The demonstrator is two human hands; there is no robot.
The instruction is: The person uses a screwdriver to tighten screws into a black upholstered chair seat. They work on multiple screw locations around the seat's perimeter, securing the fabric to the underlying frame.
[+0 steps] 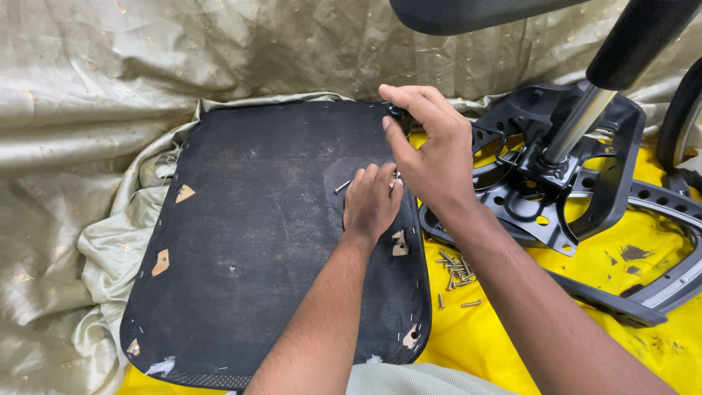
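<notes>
Yellow sheet (512, 344) underlies left hand (371, 201) flat on seat base (270, 241).

A yellow sheet (621, 285) carries the seat board (248, 241), screws (457, 271) and chair mechanism (556, 168).

Two bare forearms come in from the lower edge, with no sleeve, cuff or glove anywhere along them. The left hand (371, 201) wears no ring, band or watch (as far as its back shows). The right hand (433, 157) is likewise unadorned, its wrist plain. Fingers (398, 143) are slender, with short, trimmed nails. Fine hair shows along both forearms. No markings, bandages or tattoos can be made out.
</notes>
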